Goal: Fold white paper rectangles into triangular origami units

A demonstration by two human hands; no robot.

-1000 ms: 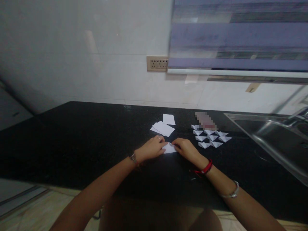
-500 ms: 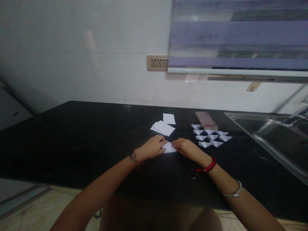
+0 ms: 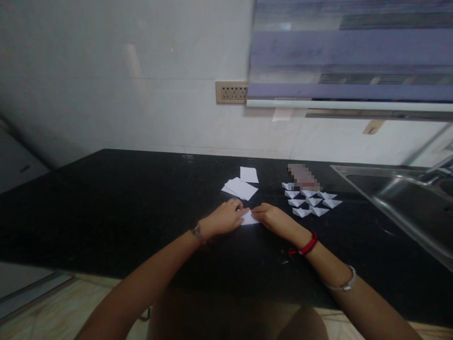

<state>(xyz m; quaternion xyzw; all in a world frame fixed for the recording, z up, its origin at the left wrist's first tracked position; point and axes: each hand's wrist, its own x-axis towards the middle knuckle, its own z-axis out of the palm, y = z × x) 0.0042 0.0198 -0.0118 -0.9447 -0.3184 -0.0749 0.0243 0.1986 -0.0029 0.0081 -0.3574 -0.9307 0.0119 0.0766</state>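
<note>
A small folded piece of white paper [image 3: 249, 219] lies on the black countertop, between my two hands. My left hand [image 3: 225, 217] has its fingers closed on the paper's left side, with the thumb along its edge. From the other side, my right hand [image 3: 272, 217] pinches the paper's upper right part. Fingers partly cover the fold, so its full shape is hidden. Just beyond my hands lie several loose white sheets [image 3: 241, 189], overlapping, and one more sheet [image 3: 249, 174] behind them. Several folded white paper shapes [image 3: 313, 202] sit in rows to the right.
The black countertop [image 3: 123, 212] runs along a tiled wall. A pixelated pinkish flat object [image 3: 303, 176] lies behind the folded shapes. At the right is a metal sink [image 3: 375, 203] with a faucet [image 3: 439, 170]. A socket panel [image 3: 231, 92] and a striped blind [image 3: 350, 52] are above.
My fingers have shifted slightly on the folded paper, and the dark slit seen near its top no longer shows. The loose sheets and folded shapes stay in place.
</note>
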